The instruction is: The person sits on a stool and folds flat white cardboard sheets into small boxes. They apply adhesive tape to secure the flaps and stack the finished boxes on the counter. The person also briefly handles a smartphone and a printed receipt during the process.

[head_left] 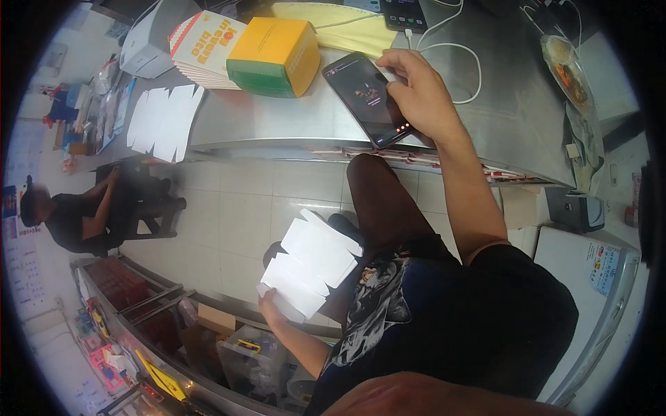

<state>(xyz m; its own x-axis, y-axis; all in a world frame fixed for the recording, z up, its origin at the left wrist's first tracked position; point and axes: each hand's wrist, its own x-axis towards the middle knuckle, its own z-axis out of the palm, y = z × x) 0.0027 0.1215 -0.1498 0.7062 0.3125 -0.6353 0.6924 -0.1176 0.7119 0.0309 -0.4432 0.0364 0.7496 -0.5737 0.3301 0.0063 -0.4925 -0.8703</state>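
My left hand point(272, 306) pinches the lower corner of a white flat cardboard box blank point(309, 262), holding it over my lap beside the table. The blank has creased panels and cut flaps and looks like more than one layer. Up on the metal table, my right hand point(420, 90) curls round the right edge of a black smartphone point(364, 97), thumb over its side. The phone's screen is lit and dark-toned, and its lower end reaches the table's front edge. Left of the phone stands a yellow and green folded box point(274, 59).
Printed cartons point(208, 48) lean in a stack beside more white blanks point(165, 121). A second phone point(404, 12) is plugged into a white cable point(479, 66) near yellow paper point(347, 28). A person point(76, 215) sits at far left. A shelf with a plastic bin point(250, 357) lies below.
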